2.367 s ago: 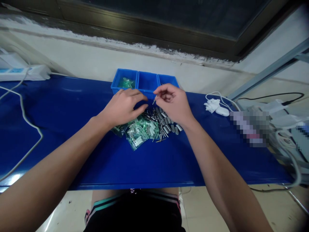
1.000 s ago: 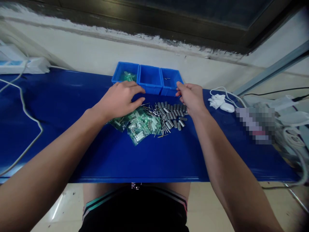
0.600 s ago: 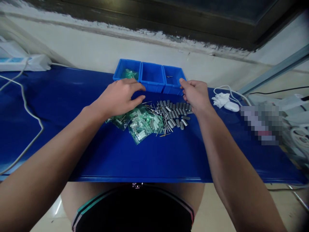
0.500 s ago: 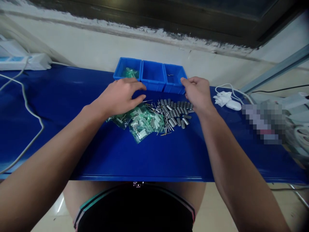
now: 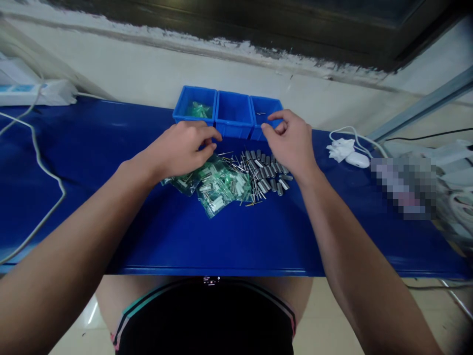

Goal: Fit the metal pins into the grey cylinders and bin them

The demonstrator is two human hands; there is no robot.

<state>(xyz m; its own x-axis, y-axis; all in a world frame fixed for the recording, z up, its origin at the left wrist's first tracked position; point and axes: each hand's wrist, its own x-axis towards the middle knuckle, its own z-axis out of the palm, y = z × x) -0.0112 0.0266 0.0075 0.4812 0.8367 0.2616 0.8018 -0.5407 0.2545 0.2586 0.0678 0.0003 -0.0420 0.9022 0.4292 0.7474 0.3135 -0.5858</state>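
My left hand (image 5: 190, 146) hovers over the back of a pile of green-tinted plastic bags (image 5: 211, 197), its thumb and index finger apart with nothing visible between them. My right hand (image 5: 290, 143) is in front of the right blue bin (image 5: 259, 132), thumb and index finger spread, no object showing in it. Two or so small metal pieces (image 5: 260, 113) lie in that bin. Below the right hand are several short grey metal cylinders (image 5: 272, 171), partly hidden by it. Thin metal pins (image 5: 254, 190) lie between the cylinders and the bags.
The left blue bin (image 5: 178, 114) holds green bags, and a middle blue bin (image 5: 233, 129) stands beside it against the wall. White cables (image 5: 35, 138) and a power strip (image 5: 55, 92) are at the left. Crumpled tissue (image 5: 340, 150) and a white earbud case (image 5: 357, 159) lie right.
My right hand has moved left from the right bin's outer side to its front, and its thumb and index finger have spread. My left hand has barely shifted.
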